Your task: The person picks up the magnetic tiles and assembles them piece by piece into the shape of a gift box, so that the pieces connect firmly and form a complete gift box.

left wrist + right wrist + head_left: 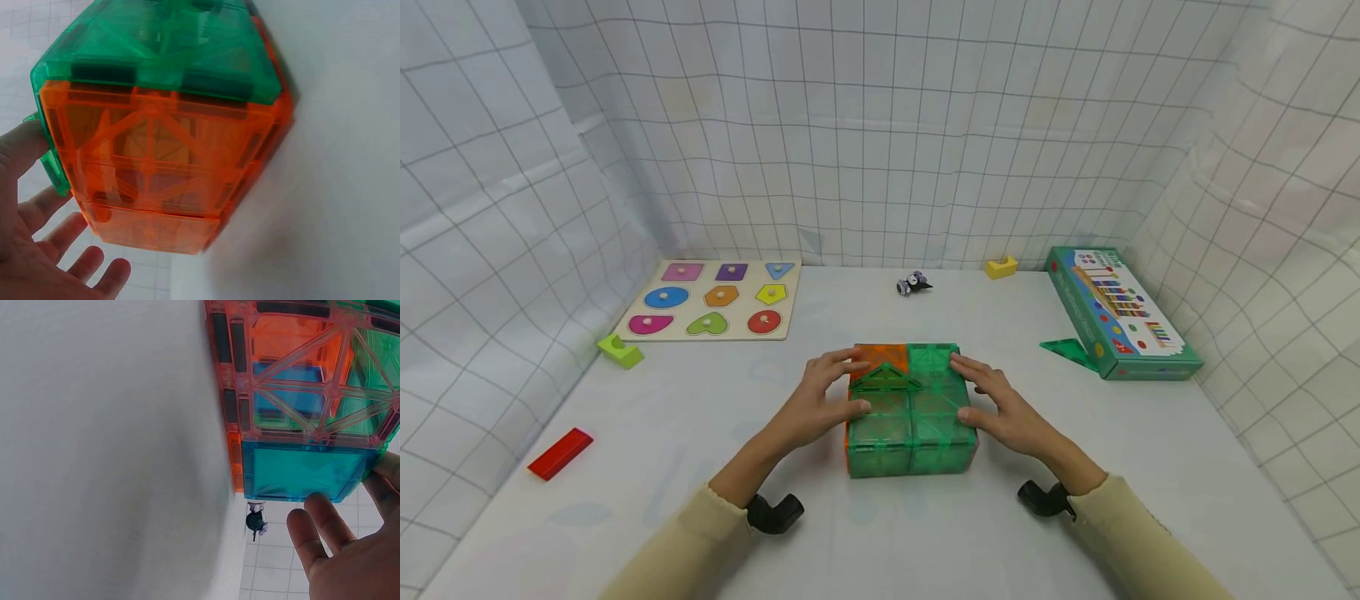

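A box of see-through magnetic tiles point(940, 425) sits in the middle of the table, its top mostly green with one orange tile point(880, 357) at the far left. A small green triangle tile point(885, 379) is on the top's left half. My left hand point(820, 404) touches the left top edge with thumb and forefinger, the other fingers spread off the orange side point(150, 144). Against the right top edge lies my right hand point(1011, 412), fingers fairly straight. The right wrist view shows a blue tile point(306, 472) beside a pinkish-red side point(331, 387).
A shape puzzle board point(741, 329) lies at the back left, near a lime-green block point(621, 352) and a red block point(561, 454). A small toy point(913, 283) and a yellow block point(1001, 267) are behind. At right, a boxed set point(1123, 312) stands by a green tile point(1070, 351).
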A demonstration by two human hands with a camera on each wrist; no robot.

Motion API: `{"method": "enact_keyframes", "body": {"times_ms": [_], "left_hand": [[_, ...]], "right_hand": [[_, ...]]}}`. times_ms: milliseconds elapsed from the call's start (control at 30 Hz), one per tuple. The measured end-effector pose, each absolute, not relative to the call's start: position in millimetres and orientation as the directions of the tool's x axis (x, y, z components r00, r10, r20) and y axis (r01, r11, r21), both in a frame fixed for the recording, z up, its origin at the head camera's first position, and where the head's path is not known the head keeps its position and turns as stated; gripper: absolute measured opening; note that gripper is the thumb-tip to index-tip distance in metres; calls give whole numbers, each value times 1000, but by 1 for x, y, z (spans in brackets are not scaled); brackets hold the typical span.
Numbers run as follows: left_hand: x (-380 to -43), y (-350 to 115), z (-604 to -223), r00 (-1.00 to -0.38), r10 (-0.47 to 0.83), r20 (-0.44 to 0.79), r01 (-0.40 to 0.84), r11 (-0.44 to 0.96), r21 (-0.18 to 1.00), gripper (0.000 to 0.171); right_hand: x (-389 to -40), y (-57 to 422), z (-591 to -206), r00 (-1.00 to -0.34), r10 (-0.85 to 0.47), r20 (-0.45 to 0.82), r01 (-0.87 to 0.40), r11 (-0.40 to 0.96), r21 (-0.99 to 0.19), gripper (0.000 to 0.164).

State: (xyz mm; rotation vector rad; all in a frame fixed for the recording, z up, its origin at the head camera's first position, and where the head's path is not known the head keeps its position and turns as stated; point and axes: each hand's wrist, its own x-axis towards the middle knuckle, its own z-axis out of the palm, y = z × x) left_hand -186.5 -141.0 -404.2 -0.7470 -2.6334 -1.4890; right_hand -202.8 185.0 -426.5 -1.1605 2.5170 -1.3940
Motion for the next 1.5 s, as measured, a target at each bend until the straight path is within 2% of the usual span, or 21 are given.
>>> {"method": "enact_keyframes", "body": {"times_ms": [367, 467, 567, 667, 800, 867, 1100, 1333, 1500], "left_hand": [[-184, -145, -418, -876, 422, 235, 373, 282, 884, 53], [-184, -145, -419, -876, 421, 235, 370, 276, 887, 53], [-184, -145, -419, -877, 417, 241, 376, 282, 883, 51], [-184, -145, -419, -876, 413, 248, 381, 277, 882, 51], [-181, -143, -416, -876, 415, 247, 374, 261, 890, 51], [-176, -140, -407, -873, 421, 245, 374, 257, 891, 50], [-166, -136, -386, -871, 429, 241, 371, 252, 894, 48], [-171, -138, -397, -871, 424, 249, 375, 246, 894, 50], [-165, -136, -387, -872, 425, 245, 373, 251, 893, 49]], "right_hand": [[-205, 188, -423, -716, -614, 332, -604, 306, -736, 64], [-215, 200, -422, -763, -536, 362, -596, 364, -716, 58], [-232, 220, -420, -856, -397, 331, -505, 503, -701, 53], [-251, 245, -419, -938, -268, 220, -346, 660, -667, 59], [-270, 275, -418, -987, -146, 62, -155, 799, -581, 72], [-276, 285, -417, -994, -108, 9, -96, 838, -538, 76], [-292, 302, -417, -993, -62, -105, -16, 920, -393, 77], [-299, 304, -420, -981, -67, -180, -4, 943, -332, 74], [-298, 305, -423, -976, -75, -206, -4, 945, -327, 75]]}}
